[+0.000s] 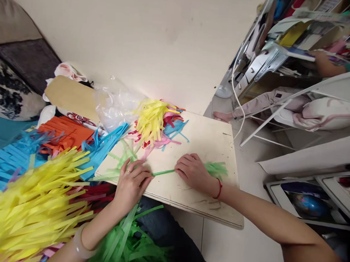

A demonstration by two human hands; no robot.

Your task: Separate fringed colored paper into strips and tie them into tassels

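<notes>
Left hand (133,179) and right hand (194,173) pinch green paper (164,172); a white bin (319,223) holds something blue (310,204).

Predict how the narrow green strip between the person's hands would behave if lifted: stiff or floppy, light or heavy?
The green strip would probably be light, since it looks thin and narrow. Its ends would likely flop: loose green fringes splay beyond the left hand and right hand.

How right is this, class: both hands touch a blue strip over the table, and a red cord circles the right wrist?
Not quite: the left hand and right hand touch a green strip, not blue, as the head view shows. The rest stands.
</notes>
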